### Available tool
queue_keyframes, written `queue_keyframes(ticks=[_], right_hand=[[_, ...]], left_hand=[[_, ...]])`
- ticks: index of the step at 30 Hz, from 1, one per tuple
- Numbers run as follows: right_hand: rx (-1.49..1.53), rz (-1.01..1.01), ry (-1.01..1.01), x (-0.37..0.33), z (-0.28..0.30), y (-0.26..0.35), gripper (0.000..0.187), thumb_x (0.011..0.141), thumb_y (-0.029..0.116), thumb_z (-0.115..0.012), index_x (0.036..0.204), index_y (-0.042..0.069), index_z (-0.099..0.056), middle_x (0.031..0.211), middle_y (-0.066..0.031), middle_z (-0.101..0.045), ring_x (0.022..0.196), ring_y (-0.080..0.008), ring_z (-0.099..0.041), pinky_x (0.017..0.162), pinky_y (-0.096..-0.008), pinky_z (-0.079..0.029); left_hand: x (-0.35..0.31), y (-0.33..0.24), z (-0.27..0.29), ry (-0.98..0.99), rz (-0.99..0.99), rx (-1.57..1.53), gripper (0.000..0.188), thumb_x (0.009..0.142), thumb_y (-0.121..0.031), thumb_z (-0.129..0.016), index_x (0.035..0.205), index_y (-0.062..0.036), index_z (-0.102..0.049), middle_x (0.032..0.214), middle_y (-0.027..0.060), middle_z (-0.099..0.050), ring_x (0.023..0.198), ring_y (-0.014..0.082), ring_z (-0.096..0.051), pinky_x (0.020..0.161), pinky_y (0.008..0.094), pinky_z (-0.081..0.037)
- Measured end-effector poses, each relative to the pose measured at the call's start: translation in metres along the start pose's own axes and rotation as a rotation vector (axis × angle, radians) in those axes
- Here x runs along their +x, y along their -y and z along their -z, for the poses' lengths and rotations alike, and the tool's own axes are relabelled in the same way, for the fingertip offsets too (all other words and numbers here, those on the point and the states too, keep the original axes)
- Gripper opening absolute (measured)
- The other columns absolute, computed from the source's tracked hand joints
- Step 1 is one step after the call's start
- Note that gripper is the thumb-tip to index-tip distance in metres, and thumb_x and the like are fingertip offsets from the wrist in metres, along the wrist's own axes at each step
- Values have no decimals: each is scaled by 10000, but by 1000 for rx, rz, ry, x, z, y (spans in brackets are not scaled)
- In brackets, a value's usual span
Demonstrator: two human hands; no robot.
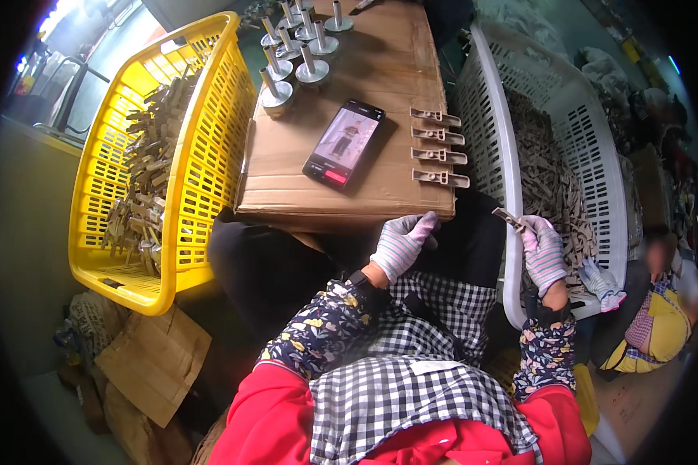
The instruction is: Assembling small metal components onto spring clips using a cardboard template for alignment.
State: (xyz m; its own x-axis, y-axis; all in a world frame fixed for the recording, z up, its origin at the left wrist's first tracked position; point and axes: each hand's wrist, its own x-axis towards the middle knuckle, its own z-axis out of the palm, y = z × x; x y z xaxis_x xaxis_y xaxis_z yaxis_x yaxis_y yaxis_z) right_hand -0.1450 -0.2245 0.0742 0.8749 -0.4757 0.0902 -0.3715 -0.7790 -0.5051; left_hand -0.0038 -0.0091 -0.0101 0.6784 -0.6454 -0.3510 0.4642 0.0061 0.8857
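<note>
My right hand [543, 249], in a striped knit glove, is closed around a beige plastic clip [507, 219] above the near end of the white basket [512, 279]. The clip sticks out past the fingertips toward the left. My left hand [402, 246], gloved the same way, is at the near right corner of the cardboard-covered surface [287, 186]. Its fingers are drawn together, and anything between them is too small to make out. Several similar clips [440, 156] lie in a column along the surface's right edge.
At left stands a yellow basket [174, 194] with many clips. The white basket holds a heap of beige pieces [554, 170]; another person's gloved hand [599, 283] reaches into it. A phone [343, 145] and several metal discs with upright posts [312, 70] are on the cardboard.
</note>
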Motion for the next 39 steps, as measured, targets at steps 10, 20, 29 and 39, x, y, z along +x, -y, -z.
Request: queue_keyframes(ticks=[10, 20, 29, 39], right_hand=[[60, -110, 51, 4, 3, 0, 159, 830, 101, -519, 951, 29, -593, 868, -130, -593, 785, -249, -572, 717, -314, -450], [37, -102, 25, 3, 1, 0, 177, 823, 96, -524, 970, 31, -599, 884, -132, -602, 789, -240, -587, 727, -311, -456], [-3, -67, 6, 3, 1, 1, 184, 813, 83, -528, 972, 25, -600, 895, -141, -606, 808, -260, -588, 738, -322, -459], [4, -65, 3, 3, 1, 3, 187, 812, 76, -527, 976, 22, -598, 896, -141, -606, 795, -258, -590, 729, -313, -463]], left_hand=[[1, 3, 0, -13, -8, 10, 369, 863, -344, -555, 880, 18, -623, 677, 35, -608, 569, 85, -554, 593, 217, -429], [1, 1, 1, 13, 20, 21, 375, 863, -350, -554, 886, 17, -625, 678, 43, -607, 561, 85, -545, 593, 214, -420], [-1, -2, -1, -3, -3, -7, 375, 860, -391, -544, 836, -27, -630, 598, 21, -593, 588, 62, -506, 612, 215, -398], [2, 5, -1, -6, -3, -1, 391, 853, -405, -548, 839, -23, -629, 596, 26, -595, 584, 61, -508, 617, 212, -399]])
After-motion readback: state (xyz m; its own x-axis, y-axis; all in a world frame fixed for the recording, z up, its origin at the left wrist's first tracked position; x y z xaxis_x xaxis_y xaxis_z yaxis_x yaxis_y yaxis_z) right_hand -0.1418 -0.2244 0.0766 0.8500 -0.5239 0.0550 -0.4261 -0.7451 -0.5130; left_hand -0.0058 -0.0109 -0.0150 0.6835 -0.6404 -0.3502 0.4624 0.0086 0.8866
